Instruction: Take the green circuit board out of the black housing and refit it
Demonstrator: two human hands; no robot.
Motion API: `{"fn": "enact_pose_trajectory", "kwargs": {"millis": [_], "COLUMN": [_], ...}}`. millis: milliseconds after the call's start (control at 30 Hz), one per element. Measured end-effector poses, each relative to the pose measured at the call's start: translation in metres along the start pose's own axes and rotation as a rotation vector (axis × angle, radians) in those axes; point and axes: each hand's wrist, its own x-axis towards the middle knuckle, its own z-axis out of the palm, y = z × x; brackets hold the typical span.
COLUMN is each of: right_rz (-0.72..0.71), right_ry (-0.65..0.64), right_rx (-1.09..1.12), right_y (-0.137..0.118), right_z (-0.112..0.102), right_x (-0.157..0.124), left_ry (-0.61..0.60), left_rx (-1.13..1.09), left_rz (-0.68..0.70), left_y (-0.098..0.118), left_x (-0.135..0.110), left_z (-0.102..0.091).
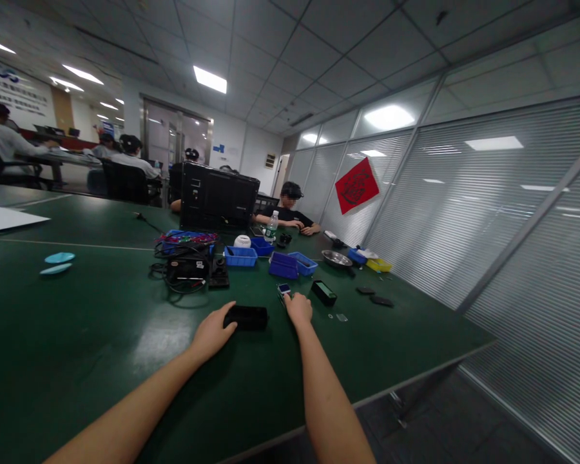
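Observation:
A black oblong box [247, 317] lies on the green table, and the thumb and fingers of my left hand [215, 332] close around its left end. Just to the right, my right hand [298, 309] has its fingers on a small board-like device with a screen [283, 289]; part of it is hidden under the fingers. Beside that hand stands an open black case [324, 292] with a green inside. Near the case lie a small clear piece [342, 318] and a tiny white ring [330, 316].
Blue bins [240, 256], a tangle of cables with a black adapter [187, 267], a water bottle [271, 227] and a metal bowl [337, 258] stand farther back. Two dark flat pieces [381, 301] lie at right. Behind a large black case [218, 196], a person [290, 209] sits at the table.

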Motion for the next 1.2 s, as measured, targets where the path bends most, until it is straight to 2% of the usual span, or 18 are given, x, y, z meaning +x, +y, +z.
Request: {"fn": "enact_pose_trajectory", "kwargs": {"millis": [233, 367, 500, 567, 867, 1067, 1200], "right_rz": [-0.203, -0.143, -0.117, -0.128, -0.281, -0.294, -0.273], "right_ry": [0.074, 0.068, -0.054, -0.075, 0.122, 0.076, -0.020], "right_rx": [0.117, 0.175, 0.101, 0.070, 0.071, 0.206, 0.196], "right_y": [-0.0086, -0.0076, -0.0075, -0.0088, -0.0100, -0.0084, -0.0026], "right_z": [0.0079, 0.0063, 0.0062, 0.0077, 0.0094, 0.0044, 0.0026], "right_x": [-0.0048, -0.0018, -0.0012, -0.0023, -0.0078, -0.0033, 0.0012], "left_ry": [-0.013, -0.004, -0.007, -0.008, -0.011, -0.010, -0.017], "left_rx": [0.004, 0.023, 0.026, 0.026, 0.027, 0.017, 0.014], "left_rz": [0.018, 0.010, 0.010, 0.007, 0.004, 0.013, 0.000], "left_y": [-0.0028, -0.0041, -0.0042, -0.0036, -0.0033, -0.0041, -0.0057], "left_x": [0.0012, 0.0009, 0.0003, 0.0004, 0.0016, 0.0016, 0.0024], "left_z": [0.0016, 0.0033, 0.0030, 0.0023, 0.0018, 0.0015, 0.0029]}}
